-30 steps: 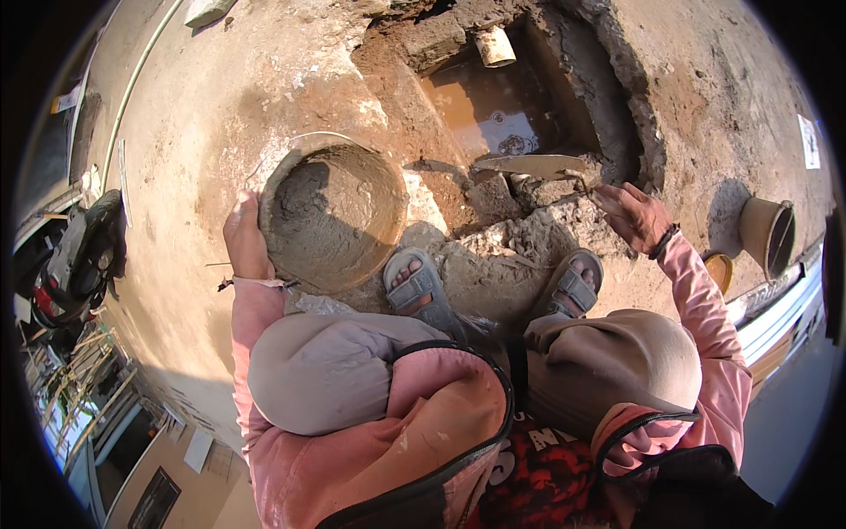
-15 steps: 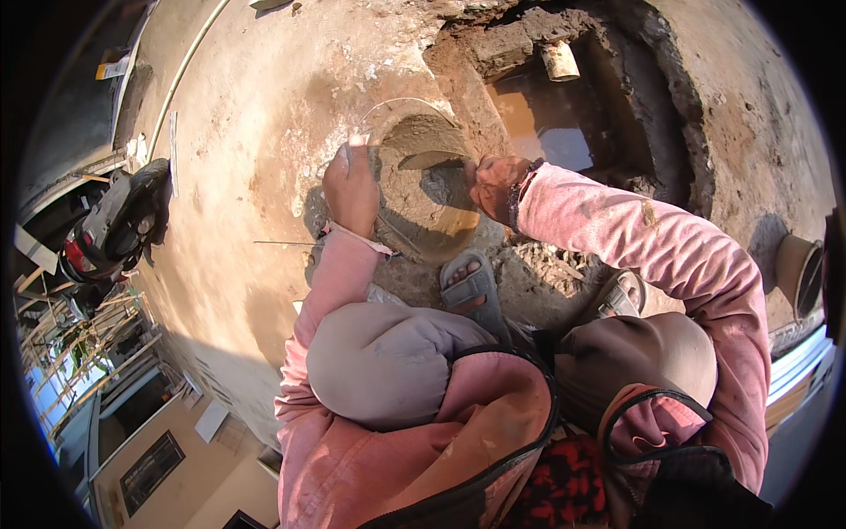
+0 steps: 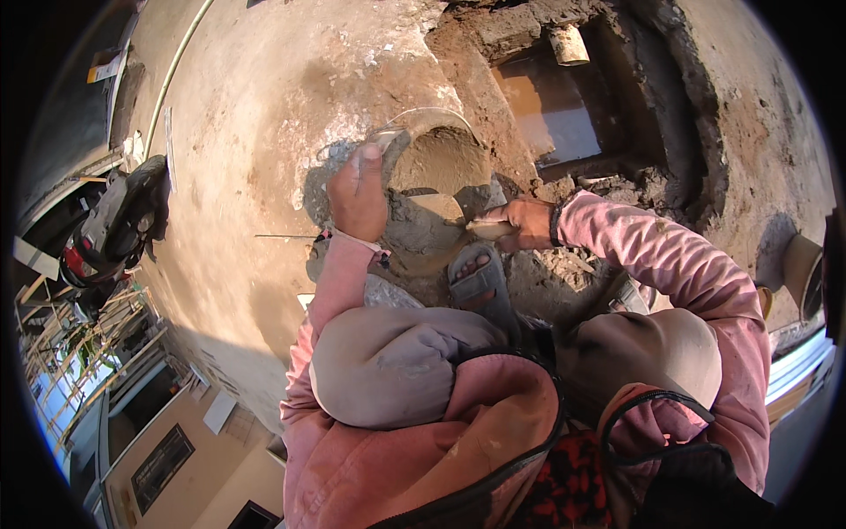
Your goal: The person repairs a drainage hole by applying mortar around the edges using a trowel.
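Note:
A round bucket (image 3: 393, 167) of wet grey mortar (image 3: 441, 163) stands on the ground before my feet, its thin handle lying along the far rim. My left hand (image 3: 359, 196) is closed on the bucket's left rim, thumb on top. In my right hand (image 3: 527, 222) is the handle of a trowel (image 3: 442, 208), at the bucket's near right side. The trowel's blade lies in the mortar, partly coated, so its full outline is hidden.
A square pit (image 3: 564, 119) with muddy water lies at the far right, a pipe end (image 3: 568, 44) jutting over it. Broken rubble edges it. My sandalled foot (image 3: 480, 280) is close to the bucket. A motorcycle (image 3: 115, 220) and a hose (image 3: 181, 57) are at the left.
My right hand has moved nearer and slightly right, drawing the trowel through the mortar toward me. My left hand has shifted slightly right and nearer, still at the bucket's rim.

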Demonstrator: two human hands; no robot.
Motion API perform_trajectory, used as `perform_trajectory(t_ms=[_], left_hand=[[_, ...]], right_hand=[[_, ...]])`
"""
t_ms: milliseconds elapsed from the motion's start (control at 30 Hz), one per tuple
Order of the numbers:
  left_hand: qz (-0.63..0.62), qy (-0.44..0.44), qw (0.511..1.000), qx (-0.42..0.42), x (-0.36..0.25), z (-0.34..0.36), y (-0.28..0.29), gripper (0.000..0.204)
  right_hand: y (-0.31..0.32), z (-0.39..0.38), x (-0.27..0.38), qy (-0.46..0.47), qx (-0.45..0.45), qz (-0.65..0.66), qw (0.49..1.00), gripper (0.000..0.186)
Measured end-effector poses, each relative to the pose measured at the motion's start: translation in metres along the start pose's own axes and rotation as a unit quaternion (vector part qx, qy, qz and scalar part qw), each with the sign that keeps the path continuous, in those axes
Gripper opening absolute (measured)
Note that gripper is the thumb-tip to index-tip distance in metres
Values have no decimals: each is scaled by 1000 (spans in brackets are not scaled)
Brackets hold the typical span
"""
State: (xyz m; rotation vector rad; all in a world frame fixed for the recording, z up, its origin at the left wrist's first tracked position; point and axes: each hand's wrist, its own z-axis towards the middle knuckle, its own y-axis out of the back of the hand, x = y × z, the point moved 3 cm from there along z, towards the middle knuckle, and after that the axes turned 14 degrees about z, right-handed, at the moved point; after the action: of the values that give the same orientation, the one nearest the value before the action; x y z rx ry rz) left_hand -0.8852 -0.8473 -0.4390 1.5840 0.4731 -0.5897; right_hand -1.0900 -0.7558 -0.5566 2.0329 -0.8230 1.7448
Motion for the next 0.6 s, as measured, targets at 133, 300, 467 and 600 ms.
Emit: perform_trajectory(t_ms=[133, 300, 467, 600], left_hand=[[7, 25, 1000, 17, -5, 5, -7, 41], [-82, 61, 994, 31, 27, 2, 17, 47], [-60, 70, 996, 9, 32, 8, 17, 43], [-24, 59, 998, 7, 25, 13, 13, 45]], right_hand=[[2, -19, 1, -6, 8, 85, 996, 58], [-1, -48, 0, 22, -9, 109, 994, 59], [30, -142, 3, -64, -65, 129, 987, 55], [73, -210, 14, -129, -110, 19, 985, 56]])
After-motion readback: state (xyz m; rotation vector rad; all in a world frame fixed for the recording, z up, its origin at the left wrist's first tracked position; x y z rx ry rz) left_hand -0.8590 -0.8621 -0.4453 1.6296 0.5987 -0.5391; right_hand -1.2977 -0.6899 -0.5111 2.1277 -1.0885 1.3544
